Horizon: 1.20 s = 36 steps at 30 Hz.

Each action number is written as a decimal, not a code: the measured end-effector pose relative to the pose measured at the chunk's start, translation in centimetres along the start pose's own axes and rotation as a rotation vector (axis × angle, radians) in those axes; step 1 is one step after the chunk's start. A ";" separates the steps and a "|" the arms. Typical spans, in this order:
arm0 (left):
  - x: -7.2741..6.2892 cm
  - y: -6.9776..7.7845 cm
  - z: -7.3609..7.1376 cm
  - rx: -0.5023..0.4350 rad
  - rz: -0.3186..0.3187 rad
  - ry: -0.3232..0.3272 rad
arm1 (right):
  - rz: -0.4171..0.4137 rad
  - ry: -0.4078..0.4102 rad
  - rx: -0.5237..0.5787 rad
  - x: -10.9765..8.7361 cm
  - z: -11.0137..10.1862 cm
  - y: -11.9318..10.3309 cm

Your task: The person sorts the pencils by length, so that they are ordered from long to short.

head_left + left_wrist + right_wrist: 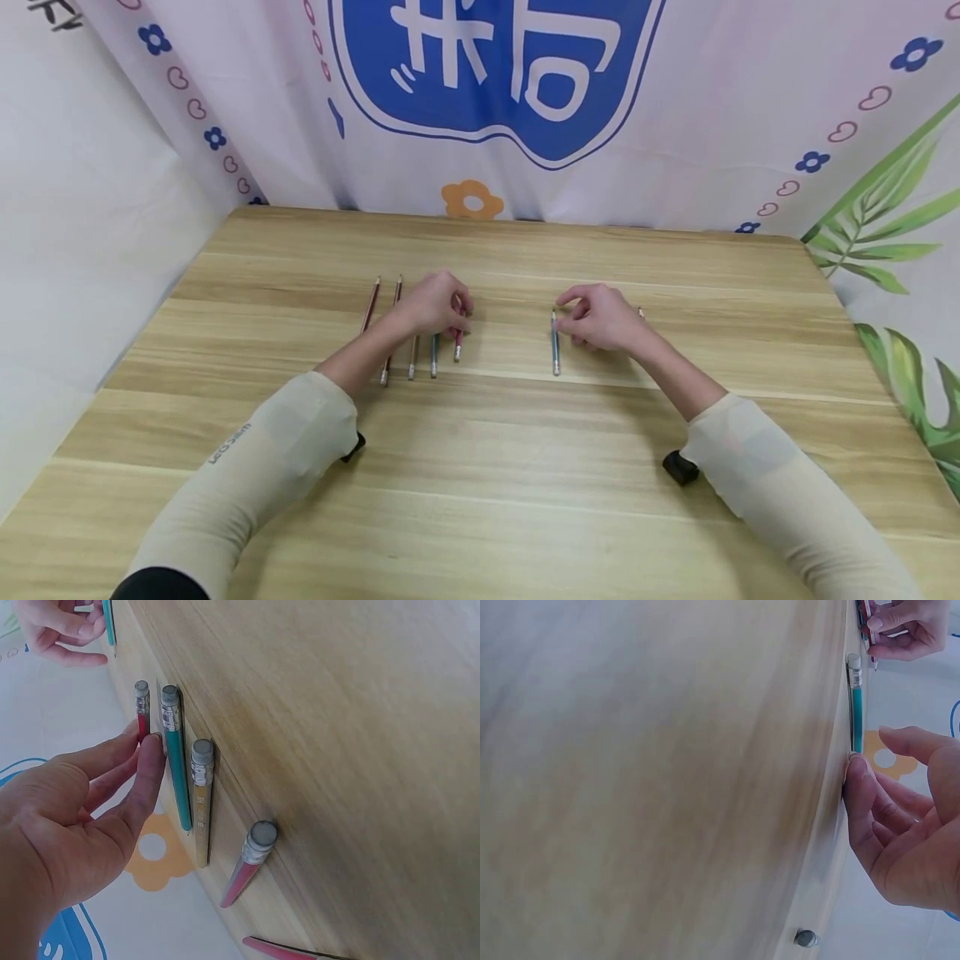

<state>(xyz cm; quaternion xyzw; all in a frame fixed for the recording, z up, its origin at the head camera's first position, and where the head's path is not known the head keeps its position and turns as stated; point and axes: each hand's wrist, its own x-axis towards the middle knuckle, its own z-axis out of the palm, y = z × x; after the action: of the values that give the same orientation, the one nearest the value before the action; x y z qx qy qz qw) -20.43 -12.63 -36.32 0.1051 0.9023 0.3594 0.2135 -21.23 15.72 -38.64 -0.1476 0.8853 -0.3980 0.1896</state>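
Note:
My left hand (438, 304) pinches a red pencil (142, 712) between thumb and fingertips, its eraser end showing. Beside it on the table lie a teal pencil (174, 750) and a gold pencil (201, 795). Farther left are two dark red pencils, one slanting (371, 307) and another (397, 292) partly hidden by the left forearm. My right hand (603, 317) is at a second teal pencil (555, 343), thumb and index finger apart, one fingertip right at the pencil's side. Its eraser points toward me.
Beyond the right wrist the tip of another pencil (641, 312) shows; its eraser end (806, 938) appears low in the right wrist view. The wooden table (495, 517) ends at a printed curtain (712, 125) along the back.

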 end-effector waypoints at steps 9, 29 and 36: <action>0.1 0.0 0.3 0.055 -0.013 0.023 | -0.011 0.013 -0.026 0.3 0.6 -0.1; 0.3 -0.9 0.9 0.048 0.018 0.045 | -0.052 0.058 -0.167 0.8 1.6 -0.5; 0.2 -0.9 0.9 0.027 0.015 0.042 | -0.037 0.068 -0.175 0.8 1.8 -0.7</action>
<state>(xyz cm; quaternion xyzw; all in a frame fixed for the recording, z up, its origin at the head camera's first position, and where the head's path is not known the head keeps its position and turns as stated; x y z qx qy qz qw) -20.23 -12.70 -37.55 0.1074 0.9106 0.3508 0.1905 -21.04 13.80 -39.39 -0.1662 0.9198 -0.3276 0.1383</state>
